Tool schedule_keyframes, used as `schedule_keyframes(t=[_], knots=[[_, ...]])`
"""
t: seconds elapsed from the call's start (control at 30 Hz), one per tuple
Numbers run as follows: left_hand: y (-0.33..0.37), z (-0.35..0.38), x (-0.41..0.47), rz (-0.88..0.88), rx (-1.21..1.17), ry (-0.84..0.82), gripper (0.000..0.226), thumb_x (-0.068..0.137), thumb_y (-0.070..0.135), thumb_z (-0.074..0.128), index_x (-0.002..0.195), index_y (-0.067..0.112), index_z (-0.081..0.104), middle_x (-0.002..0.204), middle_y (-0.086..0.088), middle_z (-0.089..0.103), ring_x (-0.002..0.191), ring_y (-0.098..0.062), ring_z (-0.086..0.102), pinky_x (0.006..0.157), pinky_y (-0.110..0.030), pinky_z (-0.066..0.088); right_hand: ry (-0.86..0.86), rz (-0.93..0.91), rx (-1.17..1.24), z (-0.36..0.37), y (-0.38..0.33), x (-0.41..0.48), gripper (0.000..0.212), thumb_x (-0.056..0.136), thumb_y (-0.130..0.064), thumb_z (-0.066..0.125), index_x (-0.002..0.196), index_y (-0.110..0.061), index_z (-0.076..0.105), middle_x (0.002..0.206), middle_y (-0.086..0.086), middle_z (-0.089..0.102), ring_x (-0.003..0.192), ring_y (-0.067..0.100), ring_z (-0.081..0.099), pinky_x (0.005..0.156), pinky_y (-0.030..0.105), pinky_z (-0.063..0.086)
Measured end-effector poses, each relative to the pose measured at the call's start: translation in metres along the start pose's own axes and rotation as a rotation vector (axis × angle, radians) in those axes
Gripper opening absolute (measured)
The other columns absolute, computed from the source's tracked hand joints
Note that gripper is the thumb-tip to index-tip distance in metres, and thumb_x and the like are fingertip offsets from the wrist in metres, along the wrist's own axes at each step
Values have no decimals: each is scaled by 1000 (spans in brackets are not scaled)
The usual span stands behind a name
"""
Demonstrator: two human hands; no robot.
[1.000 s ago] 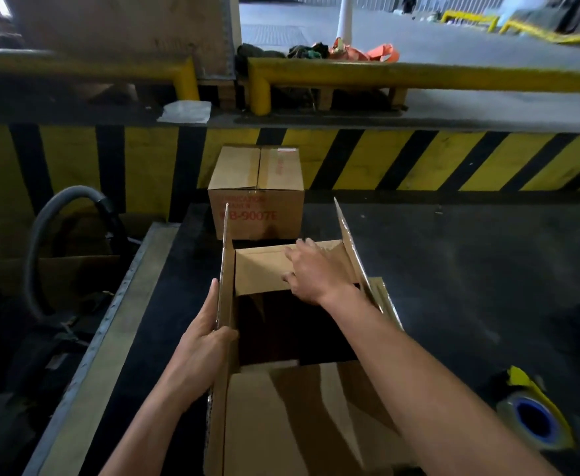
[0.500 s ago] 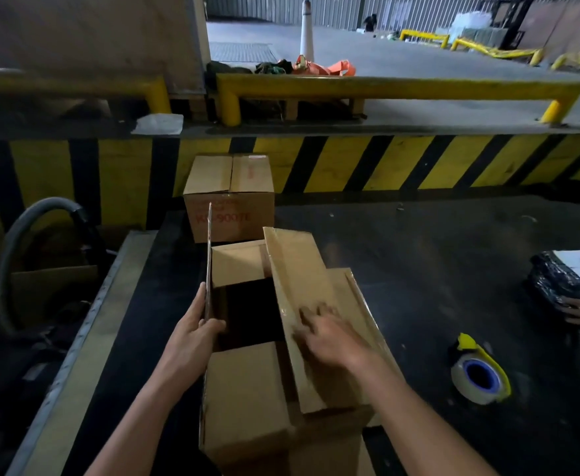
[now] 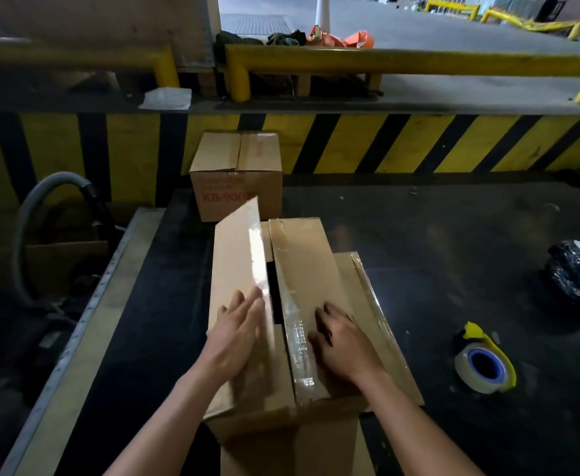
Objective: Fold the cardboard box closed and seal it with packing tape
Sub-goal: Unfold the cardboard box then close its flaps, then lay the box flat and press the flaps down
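A brown cardboard box stands on the dark work surface in front of me. Its right long flap lies flat, with old shiny tape along its inner edge. My right hand rests flat on that flap, fingers spread. The left long flap is still tilted up at its far end, leaving a dark gap down the middle. My left hand presses flat on the near part of the left flap. A roll of packing tape in a yellow dispenser lies on the surface to the right of the box, apart from both hands.
A second, closed cardboard box with red print sits just behind the first. A black wrapped package lies at the right edge. A grey hose curves at the left. A yellow-and-black striped wall and yellow rails run behind.
The right long flap has come down flat under my right hand. My left hand has left the upright left flap's edge and now pushes that flap down and inward.
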State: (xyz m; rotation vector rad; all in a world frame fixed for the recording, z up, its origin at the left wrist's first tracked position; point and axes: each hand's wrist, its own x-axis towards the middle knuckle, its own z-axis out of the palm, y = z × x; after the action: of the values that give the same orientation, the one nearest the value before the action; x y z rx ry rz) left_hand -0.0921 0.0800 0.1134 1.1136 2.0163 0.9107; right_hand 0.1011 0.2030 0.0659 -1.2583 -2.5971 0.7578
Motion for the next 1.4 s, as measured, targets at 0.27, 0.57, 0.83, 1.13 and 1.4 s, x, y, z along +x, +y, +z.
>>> schedule_keyframes(t=[0.27,0.57,0.83,1.13,1.4], knots=[[-53,31,43,-48,714,-84,56,97,57,52,150,44,41,164,3,30,150,-31,25,114,-58,30,-227,583,34,57,0,-1,110,68,-94,35,152,-41,-12,159,12,-28,146,47,-14,108,74,1],[-36,-3,126,16,722,-72,67,102,61,34,162,36,15,171,-7,7,157,-35,5,120,-69,9,-24,519,-104,26,-12,-35,114,67,-99,11,155,-29,-12,163,16,-10,148,39,9,112,64,19],[-10,-36,226,-33,765,-102,87,91,77,41,162,39,8,172,-6,1,157,-37,-2,118,-73,3,98,985,343,34,-21,-77,147,45,-90,61,145,-38,-33,158,10,-32,149,29,-18,119,57,2],[-13,-66,266,-170,617,-171,141,53,92,68,163,30,4,171,-9,1,155,-40,7,122,-64,17,354,953,916,32,-48,-77,134,75,-38,82,146,-40,-32,150,0,42,125,20,50,107,39,35],[-14,-92,251,-227,562,81,146,47,98,64,160,19,15,165,-23,13,149,-47,22,117,-63,29,654,795,861,24,-43,-62,88,88,-33,72,156,-28,17,146,-7,48,125,8,51,105,29,40]])
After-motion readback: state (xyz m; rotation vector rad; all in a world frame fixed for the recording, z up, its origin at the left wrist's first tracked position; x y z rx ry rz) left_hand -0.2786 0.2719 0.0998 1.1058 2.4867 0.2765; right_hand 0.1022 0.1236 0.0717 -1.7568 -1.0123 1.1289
